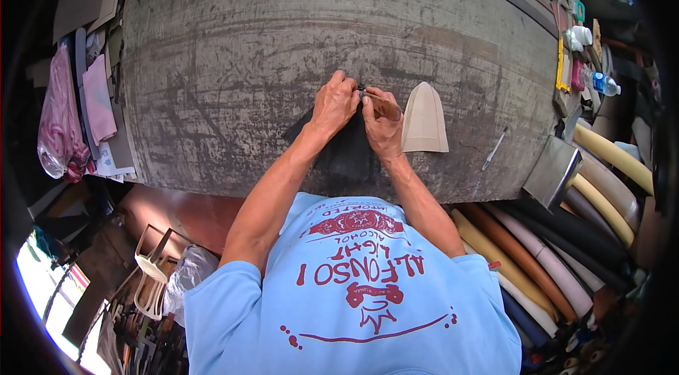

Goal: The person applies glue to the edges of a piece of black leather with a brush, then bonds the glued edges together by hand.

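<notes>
Over the worn table, my left hand point(335, 102) and my right hand point(382, 122) meet at the middle. The fingers of my left hand are closed near a small dark item point(361, 90) that is too small to name. My right hand is wrapped round a brown, flat-looking tool point(382, 107), its far end reaching the fingertips. Black material point(345, 152) lies on the table beneath and between my wrists. Just right of my right hand rests a beige, arch-shaped piece point(424, 119) with a seam or line down it.
A pen-like tool point(494, 149) lies on the table point(247, 78) to the right. A metal box point(554, 171) stands at its right corner. Rolls of material point(527, 262) are stacked below right. Pink cloth point(98, 99) hangs at the left edge. A plastic chair point(151, 272) is lower left.
</notes>
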Action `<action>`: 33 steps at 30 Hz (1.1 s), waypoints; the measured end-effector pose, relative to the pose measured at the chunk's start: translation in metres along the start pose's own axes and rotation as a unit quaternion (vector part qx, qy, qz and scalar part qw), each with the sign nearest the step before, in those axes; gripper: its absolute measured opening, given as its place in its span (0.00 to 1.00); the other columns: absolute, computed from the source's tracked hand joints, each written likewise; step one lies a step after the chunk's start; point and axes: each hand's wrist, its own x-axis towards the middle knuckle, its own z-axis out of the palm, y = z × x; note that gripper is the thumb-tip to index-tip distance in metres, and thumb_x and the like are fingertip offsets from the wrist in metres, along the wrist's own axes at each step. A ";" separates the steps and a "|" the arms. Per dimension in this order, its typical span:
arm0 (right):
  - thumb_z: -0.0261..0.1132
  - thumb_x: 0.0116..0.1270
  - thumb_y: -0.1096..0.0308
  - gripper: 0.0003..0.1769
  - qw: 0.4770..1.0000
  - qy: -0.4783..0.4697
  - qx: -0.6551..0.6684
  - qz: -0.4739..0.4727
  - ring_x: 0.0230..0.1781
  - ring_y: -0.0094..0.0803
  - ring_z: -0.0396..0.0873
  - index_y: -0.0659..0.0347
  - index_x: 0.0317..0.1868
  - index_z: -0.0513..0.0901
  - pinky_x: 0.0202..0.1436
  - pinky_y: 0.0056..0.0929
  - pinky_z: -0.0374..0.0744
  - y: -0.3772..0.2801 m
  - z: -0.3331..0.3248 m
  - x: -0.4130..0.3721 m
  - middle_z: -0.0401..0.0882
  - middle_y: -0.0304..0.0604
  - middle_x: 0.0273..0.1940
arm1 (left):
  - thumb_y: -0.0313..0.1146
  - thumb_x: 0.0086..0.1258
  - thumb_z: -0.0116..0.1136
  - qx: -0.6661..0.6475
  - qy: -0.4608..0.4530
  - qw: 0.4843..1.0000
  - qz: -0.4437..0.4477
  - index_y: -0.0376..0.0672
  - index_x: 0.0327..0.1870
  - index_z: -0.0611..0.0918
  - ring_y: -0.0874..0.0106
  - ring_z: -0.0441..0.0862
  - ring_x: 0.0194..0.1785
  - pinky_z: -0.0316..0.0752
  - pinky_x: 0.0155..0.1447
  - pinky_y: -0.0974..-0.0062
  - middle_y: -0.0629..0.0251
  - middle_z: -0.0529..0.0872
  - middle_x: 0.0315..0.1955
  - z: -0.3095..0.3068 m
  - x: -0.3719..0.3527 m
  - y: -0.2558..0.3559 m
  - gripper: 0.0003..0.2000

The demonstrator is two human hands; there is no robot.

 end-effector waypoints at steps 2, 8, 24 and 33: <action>0.64 0.74 0.75 0.11 1.000 -0.016 -0.001 0.007 0.38 0.32 0.85 0.68 0.53 0.81 0.41 0.27 0.82 -0.003 -0.004 0.001 0.81 0.48 0.43 | 0.29 0.66 0.62 -0.003 0.003 1.000 0.001 0.35 0.37 0.85 0.50 0.82 0.40 0.78 0.45 0.56 0.52 0.80 0.36 0.001 0.000 -0.001 0.06; 0.63 0.75 0.74 0.11 0.995 0.004 0.084 0.059 0.40 0.25 0.82 0.69 0.55 0.82 0.42 0.25 0.80 0.018 0.000 0.006 0.82 0.45 0.45 | 0.31 0.67 0.61 -0.026 -0.020 0.999 -0.018 0.36 0.38 0.85 0.53 0.82 0.40 0.78 0.44 0.58 0.53 0.81 0.37 0.000 0.005 -0.004 0.07; 0.61 0.76 0.76 0.12 0.999 -0.009 0.049 0.008 0.41 0.25 0.82 0.69 0.57 0.81 0.41 0.24 0.80 0.014 0.001 0.002 0.81 0.45 0.44 | 0.35 0.74 0.55 -0.044 -0.100 0.993 -0.047 0.36 0.42 0.82 0.55 0.80 0.43 0.74 0.48 0.60 0.55 0.79 0.38 -0.010 0.014 -0.009 0.11; 0.63 0.77 0.71 0.13 0.993 -0.042 0.093 0.064 0.47 0.23 0.83 0.66 0.58 0.82 0.50 0.23 0.80 0.002 -0.001 0.026 0.86 0.42 0.47 | 0.35 0.77 0.50 -0.049 -0.122 0.989 -0.073 0.34 0.42 0.80 0.45 0.79 0.49 0.74 0.53 0.52 0.45 0.81 0.43 -0.014 0.029 -0.014 0.12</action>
